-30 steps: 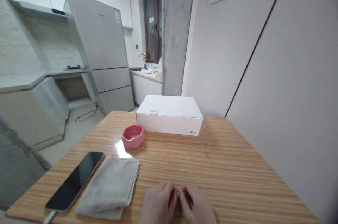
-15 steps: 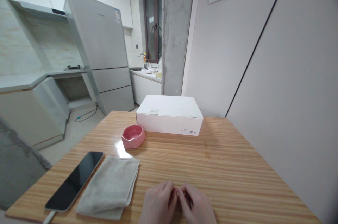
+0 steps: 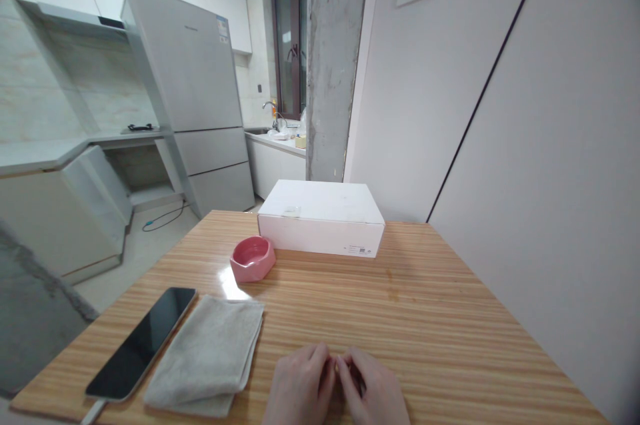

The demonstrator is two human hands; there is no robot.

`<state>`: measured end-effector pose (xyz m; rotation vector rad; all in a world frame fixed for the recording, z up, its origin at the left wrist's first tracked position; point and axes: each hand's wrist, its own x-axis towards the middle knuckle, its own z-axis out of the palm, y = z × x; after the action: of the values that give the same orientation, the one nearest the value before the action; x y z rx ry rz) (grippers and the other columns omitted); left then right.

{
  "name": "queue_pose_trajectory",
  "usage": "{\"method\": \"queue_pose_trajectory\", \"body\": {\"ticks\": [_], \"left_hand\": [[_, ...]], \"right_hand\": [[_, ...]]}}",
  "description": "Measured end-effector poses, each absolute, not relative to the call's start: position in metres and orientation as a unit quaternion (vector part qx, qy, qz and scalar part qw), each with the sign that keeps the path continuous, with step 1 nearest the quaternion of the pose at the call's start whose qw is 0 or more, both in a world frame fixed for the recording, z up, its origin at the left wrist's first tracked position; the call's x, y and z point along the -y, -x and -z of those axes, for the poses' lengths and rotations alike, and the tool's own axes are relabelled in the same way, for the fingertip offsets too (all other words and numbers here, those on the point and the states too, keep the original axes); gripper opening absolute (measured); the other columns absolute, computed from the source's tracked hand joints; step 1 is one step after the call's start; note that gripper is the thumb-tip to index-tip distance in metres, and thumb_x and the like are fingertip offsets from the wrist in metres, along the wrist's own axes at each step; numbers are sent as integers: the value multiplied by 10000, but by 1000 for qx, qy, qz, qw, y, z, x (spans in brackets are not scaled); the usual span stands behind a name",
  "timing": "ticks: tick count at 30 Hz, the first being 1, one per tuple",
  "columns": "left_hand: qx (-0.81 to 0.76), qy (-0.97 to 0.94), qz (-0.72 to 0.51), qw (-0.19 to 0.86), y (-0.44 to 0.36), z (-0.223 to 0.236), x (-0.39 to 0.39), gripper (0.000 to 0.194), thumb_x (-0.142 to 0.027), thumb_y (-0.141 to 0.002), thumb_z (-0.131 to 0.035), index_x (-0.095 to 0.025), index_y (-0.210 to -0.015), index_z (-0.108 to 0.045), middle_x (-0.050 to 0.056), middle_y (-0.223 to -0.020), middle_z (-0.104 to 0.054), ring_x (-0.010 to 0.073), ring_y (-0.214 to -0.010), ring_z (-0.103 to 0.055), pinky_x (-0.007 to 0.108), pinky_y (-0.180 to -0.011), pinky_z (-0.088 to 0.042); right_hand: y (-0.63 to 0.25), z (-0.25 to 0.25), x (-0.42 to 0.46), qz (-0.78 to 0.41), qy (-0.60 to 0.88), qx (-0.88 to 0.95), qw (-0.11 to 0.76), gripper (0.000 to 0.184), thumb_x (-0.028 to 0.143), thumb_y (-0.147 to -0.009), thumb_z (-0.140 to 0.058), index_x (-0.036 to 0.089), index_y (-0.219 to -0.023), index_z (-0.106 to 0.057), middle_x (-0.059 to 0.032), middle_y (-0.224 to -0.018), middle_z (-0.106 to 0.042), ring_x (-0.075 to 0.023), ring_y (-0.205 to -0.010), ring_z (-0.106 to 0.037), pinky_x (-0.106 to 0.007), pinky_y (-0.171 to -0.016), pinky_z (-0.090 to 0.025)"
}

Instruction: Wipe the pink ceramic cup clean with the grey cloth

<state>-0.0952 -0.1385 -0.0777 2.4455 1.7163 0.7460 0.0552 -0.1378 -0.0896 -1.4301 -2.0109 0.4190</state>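
1. Nearest, the left hand (image 3: 299,386) and the right hand (image 3: 376,388) lie at the near edge of the view, over the wood-grained desk (image 3: 425,318); their curled fingers (image 3: 320,353) are pressed together, the tips of the two hands meeting in the middle, and whether something tiny is pinched there I cannot tell

2. Left of the left hand, apart from it, a folded grey-beige cloth (image 3: 210,355) lies flat on the desk, the thing closest to the hands

3. Just left of the cloth, a smartphone (image 3: 143,345) lies slanted, its dark screen up, with a white cable (image 3: 94,413) at its near end

4. Farther back, beyond the cloth, stands a pink angular bowl (image 3: 253,268), upright; its inside shows no contents

5. At the far side of the desk is a closed white cardboard box (image 3: 320,218), small print low on the right of its near face; the bowl is by its near left corner, and I cannot tell if they touch

6. Beyond the desk, on the left, are an open-fronted lower cabinet (image 3: 137,171) and a tall grey refrigerator (image 3: 200,91)

7. Farther, right of the refrigerator, a faucet (image 3: 273,113) rises over a sink (image 3: 257,131), near a brown-framed window (image 3: 289,38)
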Motion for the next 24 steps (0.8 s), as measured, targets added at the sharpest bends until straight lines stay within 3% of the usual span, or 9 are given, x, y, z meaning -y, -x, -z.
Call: {"method": "queue_pose_trajectory", "body": {"ticks": [24], "left_hand": [[-550, -795, -256, 20, 95, 77, 140, 170, -130, -850, -452, -223, -727, -523, -16, -674, -660, 143, -591, -639, 232, -506, -357]], "right_hand": [[-55, 88, 139, -140, 543, 760, 328, 377, 414, -958, -371, 228, -710, -585, -1, -647, -656, -146, -595, -639, -210, -560, -446]]}}
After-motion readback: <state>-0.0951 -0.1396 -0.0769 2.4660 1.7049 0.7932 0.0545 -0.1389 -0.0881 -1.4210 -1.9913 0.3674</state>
